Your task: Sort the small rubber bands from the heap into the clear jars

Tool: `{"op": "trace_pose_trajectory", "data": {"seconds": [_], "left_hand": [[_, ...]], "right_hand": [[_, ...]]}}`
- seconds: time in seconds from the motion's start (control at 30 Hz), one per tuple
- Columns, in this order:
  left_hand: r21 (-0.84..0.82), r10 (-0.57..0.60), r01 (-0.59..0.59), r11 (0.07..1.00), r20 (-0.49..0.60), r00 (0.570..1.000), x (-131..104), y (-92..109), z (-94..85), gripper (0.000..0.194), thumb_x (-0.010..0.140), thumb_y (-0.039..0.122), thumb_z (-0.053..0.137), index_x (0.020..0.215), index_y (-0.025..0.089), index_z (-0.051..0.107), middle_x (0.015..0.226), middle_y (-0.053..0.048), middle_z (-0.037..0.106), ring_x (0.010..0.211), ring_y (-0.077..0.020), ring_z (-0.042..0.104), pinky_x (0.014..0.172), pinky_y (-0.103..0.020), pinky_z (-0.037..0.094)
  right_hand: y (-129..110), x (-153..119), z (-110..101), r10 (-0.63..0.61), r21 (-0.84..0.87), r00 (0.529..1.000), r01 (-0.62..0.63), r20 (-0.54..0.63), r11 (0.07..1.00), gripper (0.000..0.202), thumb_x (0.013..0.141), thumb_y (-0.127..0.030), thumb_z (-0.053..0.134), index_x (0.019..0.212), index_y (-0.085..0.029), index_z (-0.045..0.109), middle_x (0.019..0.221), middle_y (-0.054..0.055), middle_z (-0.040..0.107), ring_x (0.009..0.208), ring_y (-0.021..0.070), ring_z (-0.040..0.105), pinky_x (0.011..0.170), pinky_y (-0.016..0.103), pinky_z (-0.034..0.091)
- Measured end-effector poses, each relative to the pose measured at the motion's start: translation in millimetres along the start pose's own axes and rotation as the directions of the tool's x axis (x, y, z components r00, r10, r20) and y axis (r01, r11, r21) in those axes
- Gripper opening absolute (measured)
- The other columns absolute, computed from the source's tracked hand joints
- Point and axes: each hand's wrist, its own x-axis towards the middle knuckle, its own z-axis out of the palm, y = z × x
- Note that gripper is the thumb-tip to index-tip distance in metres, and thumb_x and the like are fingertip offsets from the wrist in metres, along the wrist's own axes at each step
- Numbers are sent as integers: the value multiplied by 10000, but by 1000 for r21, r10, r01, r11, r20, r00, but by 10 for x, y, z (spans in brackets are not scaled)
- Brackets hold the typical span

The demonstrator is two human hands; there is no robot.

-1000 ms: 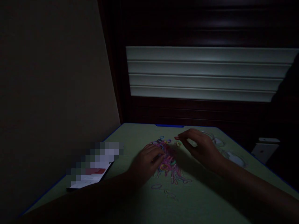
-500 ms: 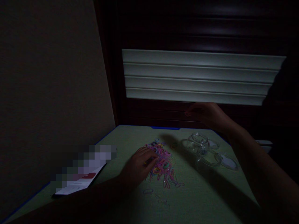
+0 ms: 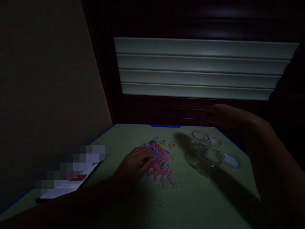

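A heap of small hair elastics [image 3: 164, 163], mostly pink with some yellow, green and blue, lies on the table. My left hand [image 3: 135, 162] rests at its left side, thumb and fingers pinched together at the heap's edge. A bit of yellow shows between its fingers, but what it grips is unclear. My right hand [image 3: 220, 114] hangs in the air above the far jar, fingers closed together; anything in them is too dark to see. Two clear round jars stand uncovered below it, a far jar [image 3: 200, 136] and a near jar [image 3: 209, 157].
Two clear lids with white labels, a far lid [image 3: 215, 142] and a near lid [image 3: 231, 160], lie right of the jars. A phone or tablet [image 3: 69, 183] with a lit, blurred screen lies at the left. The pale green table [image 3: 195, 203] meets a wall and a dark slatted panel.
My right hand has moved right, from over the table's back edge to above the jars. My left hand stays at the heap. The whole view has shifted slightly.
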Motion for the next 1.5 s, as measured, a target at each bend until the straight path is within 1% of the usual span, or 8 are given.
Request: {"op": "trace_pose_trajectory", "data": {"seconds": [0.17, 0.3, 0.4, 0.6, 0.93, 1.23, 1.37, 1.5], "left_hand": [[-1, -9, 9, 1000, -2, 1000, 3, 31, -14, 87, 785, 176, 499, 772, 154, 582, 715, -31, 592, 697, -131, 546, 686, -284, 449], [-7, -13, 13, 1000, 5, 1000, -9, 23, -1, 91, 794, 181, 490, 788, 155, 577, 733, -36, 588, 715, -134, 539, 695, -288, 444], [-8, -18, 18, 1000, 10, 1000, -12, 19, 3, 97, 798, 182, 481, 798, 159, 574, 742, -34, 585, 729, -137, 536, 703, -295, 441], [-9, -20, 20, 1000, 18, 1000, 4, 46, -19, 89, 792, 174, 485, 785, 163, 574, 740, -28, 586, 726, -133, 536, 710, -290, 438], [-22, -22, 22, 1000, 10, 1000, -3, 37, -3, 84, 790, 169, 492, 787, 154, 575, 738, -33, 585, 727, -133, 530, 709, -293, 433], [-22, -24, 24, 999, 10, 1000, -5, 15, 8, 81, 788, 170, 497, 790, 157, 577, 747, -35, 593, 742, -135, 538, 733, -298, 434], [-19, -36, 36, 999, 4, 999, -7, 17, 9, 86, 785, 180, 501, 776, 148, 580, 730, -38, 592, 728, -136, 541, 721, -298, 439], [-21, -70, 70, 997, 14, 997, -9, 33, -3, 88, 789, 174, 493, 790, 153, 578, 747, -38, 596, 739, -136, 543, 738, -301, 438]], "right_hand": [[-9, 19, 65, 5, 22, 994, -7, 108, 1000, 158, 699, -125, 531, 737, -191, 669, 678, 15, 658, 585, 120, 584, 530, 215, 418], [-14, 54, 157, 53, -40, 979, -46, 196, 998, 167, 699, -122, 509, 764, -156, 660, 691, 35, 660, 610, 122, 590, 532, 192, 413], [3, 63, 176, 64, -65, 972, -50, 225, 997, 179, 703, -148, 502, 789, -147, 659, 739, 47, 666, 662, 136, 600, 549, 190, 418], [61, 70, 203, 70, -38, 966, -62, 248, 997, 202, 690, -155, 493, 815, -140, 651, 737, 55, 662, 646, 147, 597, 559, 212, 427], [-21, 37, 158, 40, -84, 979, -24, 202, 996, 208, 691, -169, 448, 770, -143, 640, 684, 33, 636, 610, 132, 565, 544, 219, 402], [-93, 24, 113, -64, -84, 987, 77, 144, 993, 244, 730, -200, 421, 830, -165, 641, 801, 44, 655, 689, 154, 589, 620, 242, 417], [-200, -2, 59, -114, -49, 986, 120, 123, 992, 267, 752, -230, 403, 885, -187, 631, 850, 36, 656, 703, 151, 594, 619, 245, 423], [-403, -46, -6, -168, -35, 984, 170, 52, 985, 273, 756, -219, 399, 893, -183, 633, 867, 39, 654, 724, 154, 596, 625, 246, 424]]}}
